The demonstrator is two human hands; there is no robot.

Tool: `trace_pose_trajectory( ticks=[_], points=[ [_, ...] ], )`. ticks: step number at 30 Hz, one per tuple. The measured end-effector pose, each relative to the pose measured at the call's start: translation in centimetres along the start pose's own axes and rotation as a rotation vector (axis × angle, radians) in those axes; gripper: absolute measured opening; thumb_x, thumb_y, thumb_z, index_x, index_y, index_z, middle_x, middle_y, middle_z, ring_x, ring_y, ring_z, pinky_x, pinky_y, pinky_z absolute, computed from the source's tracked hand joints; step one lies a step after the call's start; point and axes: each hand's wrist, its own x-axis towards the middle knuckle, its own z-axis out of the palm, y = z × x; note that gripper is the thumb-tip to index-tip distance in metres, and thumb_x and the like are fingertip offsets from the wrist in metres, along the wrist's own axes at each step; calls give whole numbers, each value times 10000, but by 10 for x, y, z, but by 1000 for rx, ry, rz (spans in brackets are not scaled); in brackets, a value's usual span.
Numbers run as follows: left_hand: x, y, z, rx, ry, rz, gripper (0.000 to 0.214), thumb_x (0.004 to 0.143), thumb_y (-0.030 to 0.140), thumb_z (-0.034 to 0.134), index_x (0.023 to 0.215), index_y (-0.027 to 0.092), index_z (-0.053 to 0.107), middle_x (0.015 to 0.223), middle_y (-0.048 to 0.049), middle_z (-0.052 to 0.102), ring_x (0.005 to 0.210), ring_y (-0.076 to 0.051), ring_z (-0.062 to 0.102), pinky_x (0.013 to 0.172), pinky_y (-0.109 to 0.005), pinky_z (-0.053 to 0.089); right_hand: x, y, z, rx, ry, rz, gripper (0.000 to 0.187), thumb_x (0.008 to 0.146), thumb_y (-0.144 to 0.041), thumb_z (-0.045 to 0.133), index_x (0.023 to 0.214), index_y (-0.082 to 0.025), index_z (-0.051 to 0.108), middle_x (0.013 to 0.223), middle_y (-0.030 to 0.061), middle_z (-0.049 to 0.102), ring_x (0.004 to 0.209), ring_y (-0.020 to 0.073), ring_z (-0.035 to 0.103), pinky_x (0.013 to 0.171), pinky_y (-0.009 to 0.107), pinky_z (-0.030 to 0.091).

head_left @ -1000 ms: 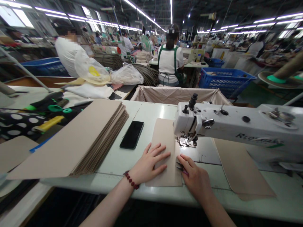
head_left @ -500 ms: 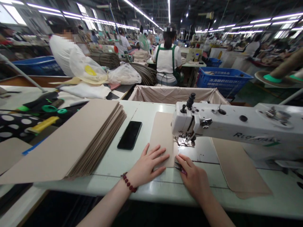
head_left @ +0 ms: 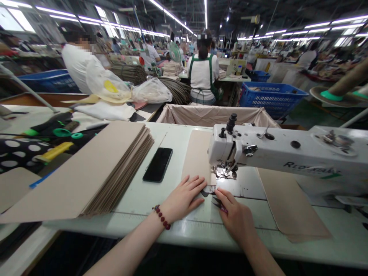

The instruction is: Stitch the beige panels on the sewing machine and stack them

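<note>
From the head-worn camera, the person's left hand [head_left: 184,198] is lying open and flat, its fingertips [head_left: 199,183] pressing on the near end of a beige panel [head_left: 197,157], while the right hand [head_left: 235,219] is closing on a small pair of thread snips [head_left: 220,206] with pink-tinted grips, which are sitting just below the panel's near end. The panel is lying on the counter [head_left: 135,188] at about 12 o'clock from the hands, its far part running beside the head of a white industrial sewing machine [head_left: 276,149] and its near end stopping just short of the presser foot [head_left: 225,172]. A beaded bracelet [head_left: 161,216] is circling the left wrist. At 10 o'clock, a thick stack of beige panels [head_left: 97,165] is resting on the counter's edge, with a black smartphone [head_left: 157,165] lying just beside it. At 2 o'clock, a single loose panel [head_left: 289,203] is lying under the machine's arm. Farther off at 12 o'clock, a co-worker in a green apron [head_left: 202,73] is sitting at another station, with a blue plastic basket [head_left: 273,96] standing to that person's right.
</note>
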Motion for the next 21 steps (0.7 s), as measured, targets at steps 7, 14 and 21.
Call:
trace_pose_trajectory(
  ticks=[7, 14, 21],
  points=[
    [19, -11, 6, 33, 13, -26, 568, 961, 476, 421, 1470, 269, 278, 1504, -31, 327, 1397, -218, 266, 1149, -423, 209, 0, 1, 1, 15, -7, 2, 541, 844, -103, 485, 1349, -297, 449, 1395, 2, 488, 941, 177, 651, 738, 291, 542],
    [28, -18, 10, 43, 45, -33, 582, 976, 483, 371, 1489, 251, 227, 1522, -35, 283, 1415, -211, 215, 1156, -409, 179, 0, 1, 2, 11, -1, -3, 561, 816, -99, 506, 1338, -299, 460, 1387, 7, 496, 941, 177, 652, 742, 287, 543],
    [28, -18, 12, 57, 52, -39, 590, 976, 490, 364, 1493, 249, 215, 1523, -27, 282, 1415, -205, 217, 1158, -404, 167, 1, 1, 1, -1, -4, -1, 537, 820, -115, 511, 1325, -295, 477, 1371, 13, 512, 895, 174, 664, 700, 279, 544]
  ],
)
